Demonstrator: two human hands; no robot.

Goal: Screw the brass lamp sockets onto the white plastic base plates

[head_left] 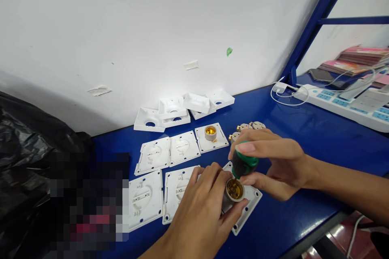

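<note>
My right hand [273,162] is closed round the green and black handle of a stubby screwdriver [244,162]. Its shaft points down into a lamp socket [234,190] with a brass-coloured inside. Fingers and thumb of my left hand [203,206] grip that socket from both sides, on a square white base plate [253,200]. Part of this plate is hidden under my hands. Farther back, another white plate [199,134] carries a lamp socket [210,133]. Plain base plates [154,154] lie to the left, one partly under my left hand.
White square covers [148,119] are piled against the wall. Several round socket parts [257,125] sit behind my right hand. A power strip [343,105] with cables lies at the right on the blue table [304,129]. A black plastic bag [39,149] bulges at the left.
</note>
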